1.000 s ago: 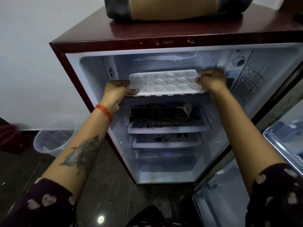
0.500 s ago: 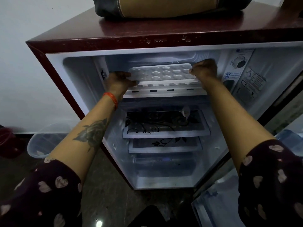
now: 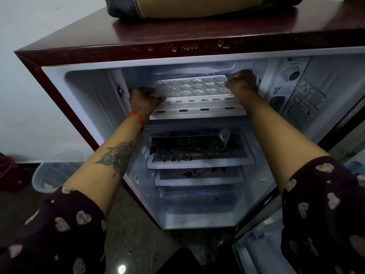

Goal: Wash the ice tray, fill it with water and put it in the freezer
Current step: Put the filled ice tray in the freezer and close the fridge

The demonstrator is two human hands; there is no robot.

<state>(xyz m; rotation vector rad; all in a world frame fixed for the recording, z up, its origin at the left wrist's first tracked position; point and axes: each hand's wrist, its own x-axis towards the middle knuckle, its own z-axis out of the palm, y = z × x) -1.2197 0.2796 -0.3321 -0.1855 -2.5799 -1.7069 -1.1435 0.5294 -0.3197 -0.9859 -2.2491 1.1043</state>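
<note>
Two bare hands are holding a white ice tray [image 3: 194, 86] at the mouth of the freezer compartment [image 3: 138, 76] at the top of a small maroon fridge [image 3: 177, 39], as the head camera is looking down on it. The left hand [image 3: 142, 99] is gripping the tray's left end, fingers curled around its near corner, and the right hand [image 3: 241, 84] is clamping the right end, its knuckles facing the camera. The tray is lying roughly level, mostly inside the compartment, its near edge sitting just above the slotted white freezer ledge [image 3: 197, 110]; whether it is resting on the compartment floor is not clear. Heart-like moulds are showing across the tray's top, but water in them cannot be made out. An orange wrist band [image 3: 137, 117] is circling the left wrist, and a dark tattoo [image 3: 116, 155] is showing on that forearm. Below the freezer, two glass shelves [image 3: 199, 155] with a black floral print are sitting one above the other. A tan and black bag [image 3: 197, 6] is resting on the fridge top. A clear plastic basket [image 3: 53, 173] is standing on the floor to the left, by the wall.
</note>
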